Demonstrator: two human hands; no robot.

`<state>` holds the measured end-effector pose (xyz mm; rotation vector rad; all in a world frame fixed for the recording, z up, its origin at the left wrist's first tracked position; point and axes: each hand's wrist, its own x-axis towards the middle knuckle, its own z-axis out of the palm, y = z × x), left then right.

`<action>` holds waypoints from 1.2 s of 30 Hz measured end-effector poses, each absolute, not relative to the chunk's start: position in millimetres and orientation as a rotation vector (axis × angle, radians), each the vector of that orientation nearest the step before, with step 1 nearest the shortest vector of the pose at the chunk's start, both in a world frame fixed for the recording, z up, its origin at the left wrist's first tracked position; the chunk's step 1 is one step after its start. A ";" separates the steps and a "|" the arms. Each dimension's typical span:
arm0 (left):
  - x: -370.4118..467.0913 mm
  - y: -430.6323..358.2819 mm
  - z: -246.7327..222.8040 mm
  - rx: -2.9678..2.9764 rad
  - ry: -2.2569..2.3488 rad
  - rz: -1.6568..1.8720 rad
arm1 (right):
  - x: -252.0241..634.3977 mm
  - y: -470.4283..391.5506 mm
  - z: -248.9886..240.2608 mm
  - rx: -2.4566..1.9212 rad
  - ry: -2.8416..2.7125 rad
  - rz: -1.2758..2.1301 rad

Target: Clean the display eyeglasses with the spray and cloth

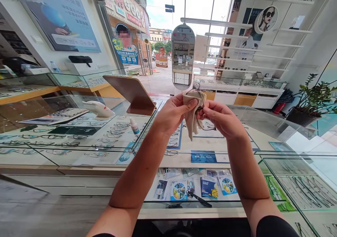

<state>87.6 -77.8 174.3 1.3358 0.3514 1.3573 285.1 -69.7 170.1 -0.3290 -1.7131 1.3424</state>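
Note:
Both my hands are raised above the glass display counter, close together. My left hand (175,112) pinches a beige cleaning cloth (191,121), which is folded over part of a pair of eyeglasses (202,102). Thumb and fingers press the cloth from both sides, and its lower end hangs down. My right hand (219,116) is closed on the thin dark frame of the same eyeglasses, just right of the cloth. One lens and much of the frame are hidden by the cloth and fingers.
Eyeglasses lie in rows inside the glass counter (110,153). On its top stand a white spray bottle (134,126), a white device (98,109) and a tilted brown-backed mirror or stand (131,91). Leaflets and a black pen (199,199) lie lower down. A potted plant (305,103) stands right.

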 end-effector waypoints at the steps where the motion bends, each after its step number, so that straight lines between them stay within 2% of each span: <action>1: 87.1 -78.2 174.7 1.350 0.366 1.367 | 285.1 -69.8 170.3 -0.334 -1.711 1.344; 8: 89.3 -79.9 175.8 1.437 0.452 1.401 | 284.0 -67.5 169.9 -0.379 -1.712 1.360; 17: 107.0 -73.1 165.2 1.387 0.491 1.778 | 273.3 -71.2 166.6 -0.346 -1.725 1.372; 23: 75.1 -70.5 176.7 1.633 0.418 1.371 | 287.9 -70.2 172.2 -0.366 -1.748 1.315; 25: 71.1 -70.0 178.2 1.648 0.407 1.336 | 288.2 -68.6 172.6 -0.386 -1.734 1.317; 36: 105.5 -69.1 164.9 1.404 0.517 1.837 | 268.5 -68.6 164.2 -0.336 -1.748 1.330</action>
